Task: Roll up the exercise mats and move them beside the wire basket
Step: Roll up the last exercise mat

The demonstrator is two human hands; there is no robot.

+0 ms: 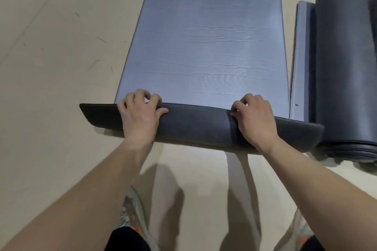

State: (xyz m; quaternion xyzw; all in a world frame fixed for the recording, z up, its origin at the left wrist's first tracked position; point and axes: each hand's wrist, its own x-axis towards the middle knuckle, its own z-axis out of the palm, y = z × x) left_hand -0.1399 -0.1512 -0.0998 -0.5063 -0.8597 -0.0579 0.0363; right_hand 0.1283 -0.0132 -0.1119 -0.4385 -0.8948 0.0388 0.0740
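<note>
Head camera: A blue-grey exercise mat (210, 36) stretches away across the pale floor (51, 47), its near end turned over under both hands with the dark underside showing. The left hand (140, 116) and right hand (255, 117) grip that fold, fingers curled over its top edge, arms extended. A rolled mat (342, 67) lies just beside it on the right.

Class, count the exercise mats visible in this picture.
2 clearly: a blue mat spread ahead, left hand and right hand gripping its curled near end; a dark roll at right. A pale strip beside it and a dark shape at the frame's edge may be more.
</note>
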